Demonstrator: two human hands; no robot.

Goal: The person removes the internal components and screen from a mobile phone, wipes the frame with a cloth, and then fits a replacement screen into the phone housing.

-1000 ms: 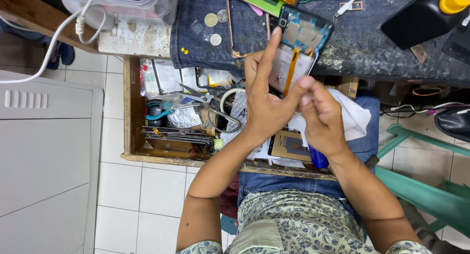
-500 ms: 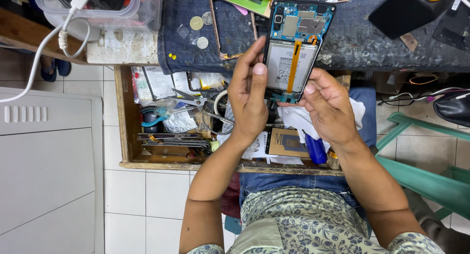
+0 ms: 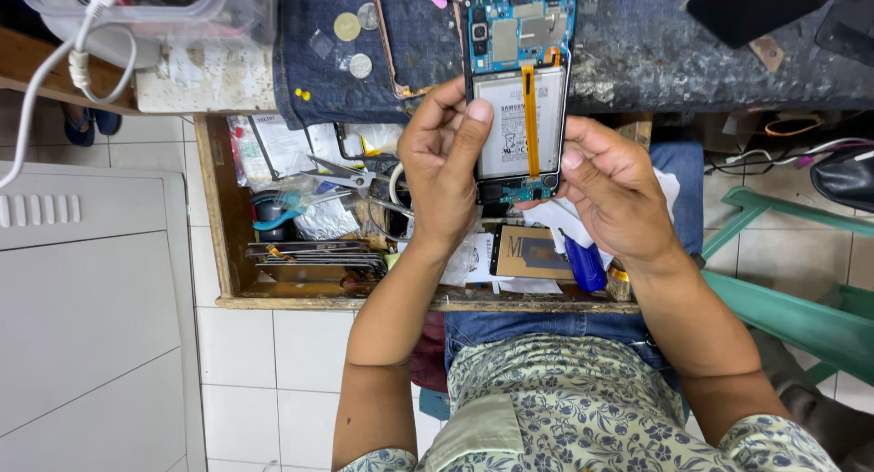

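Observation:
I hold an opened smartphone [image 3: 522,90] with its back cover off, upright in front of me. Its blue circuit board, grey battery and an orange ribbon cable show. My left hand [image 3: 442,167] grips the phone's left edge, thumb resting on the battery's lower left corner. My right hand [image 3: 614,194] supports the phone's lower right corner, its thumb tip touching the right edge near the bottom.
Below the phone an open wooden drawer [image 3: 218,217] holds scissors [image 3: 341,176], tools, papers and a small box. The dark workbench [image 3: 637,53] above carries coins [image 3: 348,26], a metal phone frame [image 3: 391,49] and a black phone [image 3: 756,8]. A plastic tub [image 3: 146,17] sits top left; a green chair [image 3: 792,299] stands right.
The phone has been raised off the bench and turned upright in both hands. My left hand shifted from extended fingers over it to gripping its left edge; my right hand moved to its lower right corner.

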